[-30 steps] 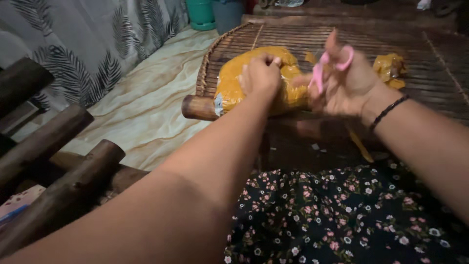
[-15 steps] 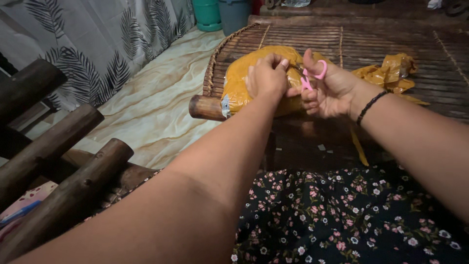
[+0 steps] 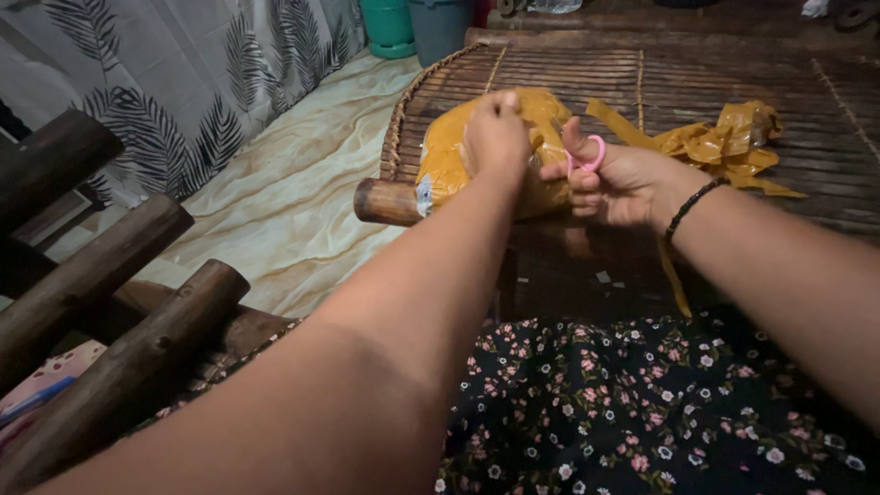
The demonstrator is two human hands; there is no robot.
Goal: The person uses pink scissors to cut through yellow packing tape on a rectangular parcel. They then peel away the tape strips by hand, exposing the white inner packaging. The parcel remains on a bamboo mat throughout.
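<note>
A bulging parcel wrapped in yellow-orange plastic tape lies at the near edge of a dark slatted bamboo platform. My left hand pinches the wrapping on top of the parcel and pulls it up. My right hand holds small pink-handled scissors against the parcel's right side, with the blades hidden behind my left hand. A black bead bracelet sits on my right wrist.
Torn strips of yellow tape lie on the platform to the right. A round wooden post end sticks out under the parcel. Thick wooden logs run at the left; teal and grey bins stand at the back. Floral fabric covers my lap.
My right hand lowered the scissors from above the parcel to its right side. My left hand moved up the parcel and lifted the wrapping. The view shifted slightly.
</note>
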